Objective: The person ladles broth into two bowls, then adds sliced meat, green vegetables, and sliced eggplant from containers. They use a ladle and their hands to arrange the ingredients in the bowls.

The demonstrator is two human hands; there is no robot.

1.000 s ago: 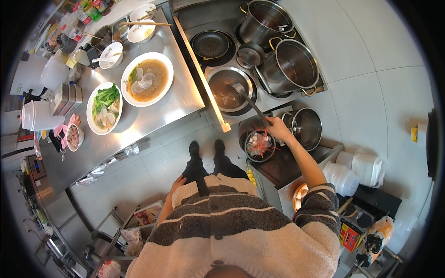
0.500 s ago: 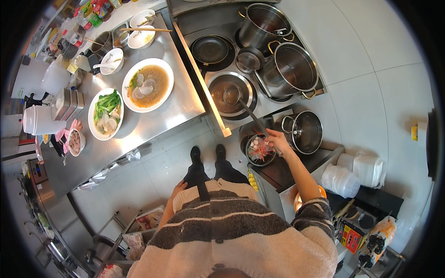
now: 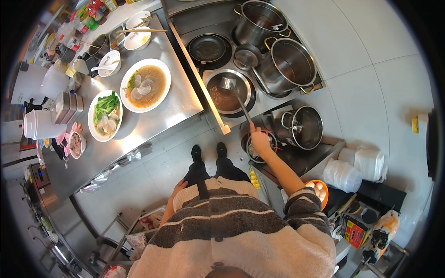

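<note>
My right hand [image 3: 259, 141] grips the ladle [image 3: 238, 99] handle, bowl in the brown broth pot [image 3: 227, 95]: scooping step; next, lift level. Left hand [image 3: 178, 186] hangs loose, empty.

Right arm stretched forward and up from the striped sleeve, forearm bare, right hand [image 3: 259, 142] closed in a grip with knuckles up; left arm hangs bent at the side, left hand [image 3: 178, 186] low by the hip, fingers loosely curled, holding nothing visible.
</note>
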